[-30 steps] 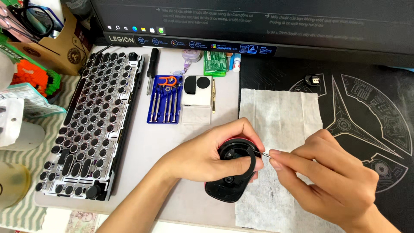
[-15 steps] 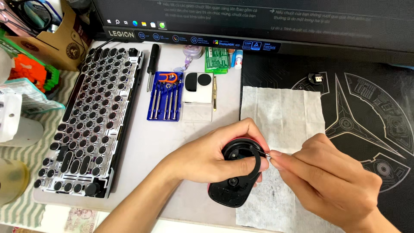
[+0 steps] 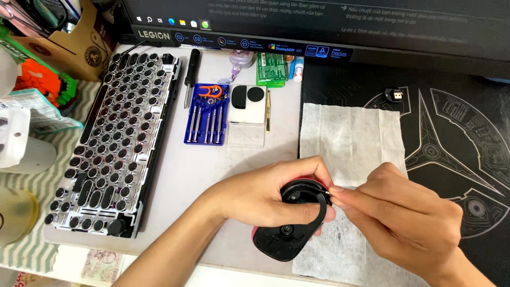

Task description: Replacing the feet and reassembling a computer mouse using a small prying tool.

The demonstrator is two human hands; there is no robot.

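I have the black computer mouse (image 3: 287,236) turned belly-up at the near edge of the desk, its tail end resting on the white tissue sheet (image 3: 348,133) and its long axis running from low left up toward the right — toward my right hand (image 3: 404,220). My left hand (image 3: 265,196) is wrapped over the top from the left, thumb and fingers gripping the shell with a sliver of red showing under them. My right hand is pinched shut at the mouse's upper right rim, fingertips touching it; whether something small sits in that pinch I cannot tell. Both hands meet there — the left is the one bearing the mouse. The blue screwdriver set (image 3: 208,114) lies well apart, up beside the keyboard (image 3: 114,138).
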